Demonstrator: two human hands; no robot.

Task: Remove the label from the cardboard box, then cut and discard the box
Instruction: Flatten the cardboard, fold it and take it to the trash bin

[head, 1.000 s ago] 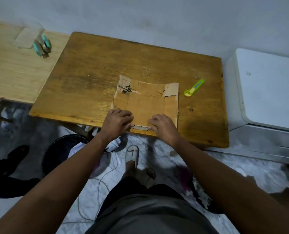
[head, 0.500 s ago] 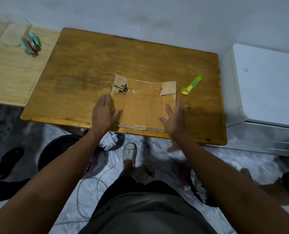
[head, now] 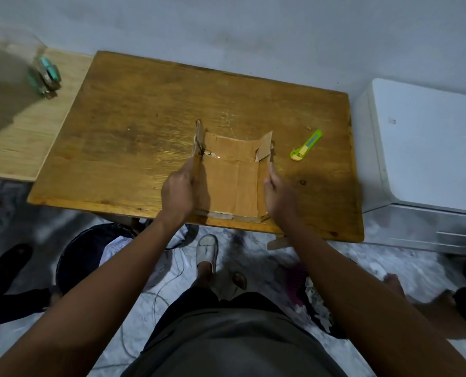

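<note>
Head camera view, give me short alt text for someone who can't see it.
Seen from above, a person's left hand and right hand fold up the two side panels of a flattened cardboard box at the near edge of a wooden table. A green utility knife lies to its right.

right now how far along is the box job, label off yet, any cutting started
Done: the cardboard box is opened out flat on the wooden table; whether the label is off is unclear. In hand: the left hand and right hand each fold a side panel upright. Left: no cut edges are visible, the green utility knife lies untouched to the right, and the dark bin under the table awaits the pieces.
</note>
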